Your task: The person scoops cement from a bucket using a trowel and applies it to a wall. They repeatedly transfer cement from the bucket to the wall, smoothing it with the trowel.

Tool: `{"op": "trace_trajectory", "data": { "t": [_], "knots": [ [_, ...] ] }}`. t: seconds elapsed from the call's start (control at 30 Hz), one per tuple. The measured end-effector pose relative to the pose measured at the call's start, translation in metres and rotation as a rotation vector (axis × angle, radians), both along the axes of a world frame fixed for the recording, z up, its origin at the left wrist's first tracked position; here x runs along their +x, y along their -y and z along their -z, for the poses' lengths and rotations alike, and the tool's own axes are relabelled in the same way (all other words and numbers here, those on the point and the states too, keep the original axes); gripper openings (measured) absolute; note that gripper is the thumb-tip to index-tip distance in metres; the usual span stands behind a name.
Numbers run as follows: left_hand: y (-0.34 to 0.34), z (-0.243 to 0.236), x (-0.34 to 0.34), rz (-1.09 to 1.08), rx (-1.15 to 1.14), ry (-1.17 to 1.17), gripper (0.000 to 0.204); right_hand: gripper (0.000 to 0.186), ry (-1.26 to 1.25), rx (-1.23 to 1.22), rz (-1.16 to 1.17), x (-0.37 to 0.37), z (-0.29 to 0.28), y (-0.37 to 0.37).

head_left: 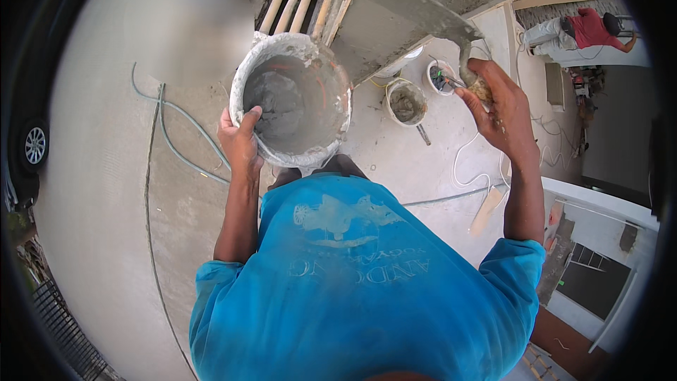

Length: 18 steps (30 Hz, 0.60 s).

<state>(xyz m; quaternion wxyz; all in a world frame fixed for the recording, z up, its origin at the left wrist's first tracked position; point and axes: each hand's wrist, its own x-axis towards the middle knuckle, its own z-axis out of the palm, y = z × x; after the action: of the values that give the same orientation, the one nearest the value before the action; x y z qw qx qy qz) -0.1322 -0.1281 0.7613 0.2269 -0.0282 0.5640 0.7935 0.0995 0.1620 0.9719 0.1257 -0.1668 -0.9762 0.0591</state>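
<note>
My left hand (pixel 241 140) grips the near-left rim of a large mortar-crusted bucket (pixel 341 99), its thumb over the edge. Wet grey mortar (pixel 278 102) lies inside, heaped toward the left. In my raised right hand (pixel 504 109) is a trowel (pixel 465 56), held by its handle with the fingers closed round it. Grey mortar coats its bent neck and its blade, which reaches up and left in front of a smooth grey plastered surface (pixel 370 35). How far the blade stands from that surface I cannot tell.
A small bucket of mortar (pixel 407 104) and a white pail with tools (pixel 441 77) stand on the floor. A hose (pixel 187 127) and a white cable (pixel 460 162) trail nearby. Bamboo poles (pixel 300 13) lie ahead. Another person (pixel 589 30) is at the far right; a car (pixel 32 144) is left.
</note>
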Motion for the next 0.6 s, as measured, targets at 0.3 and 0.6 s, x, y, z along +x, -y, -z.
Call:
{"op": "trace_trajectory", "data": {
  "t": [0.3, 0.6],
  "knots": [
    [-0.021, -0.010, 0.015, -0.003, -0.144, -0.337, 0.055, 0.034, 0.510, 0.115, -0.081, -0.129, 0.116, 0.078],
    [-0.006, -0.004, -0.006, -0.019, -0.132, -0.437, 0.048, 0.036, 0.550, 0.167, -0.157, -0.116, 0.141, 0.124]
  ]
}}
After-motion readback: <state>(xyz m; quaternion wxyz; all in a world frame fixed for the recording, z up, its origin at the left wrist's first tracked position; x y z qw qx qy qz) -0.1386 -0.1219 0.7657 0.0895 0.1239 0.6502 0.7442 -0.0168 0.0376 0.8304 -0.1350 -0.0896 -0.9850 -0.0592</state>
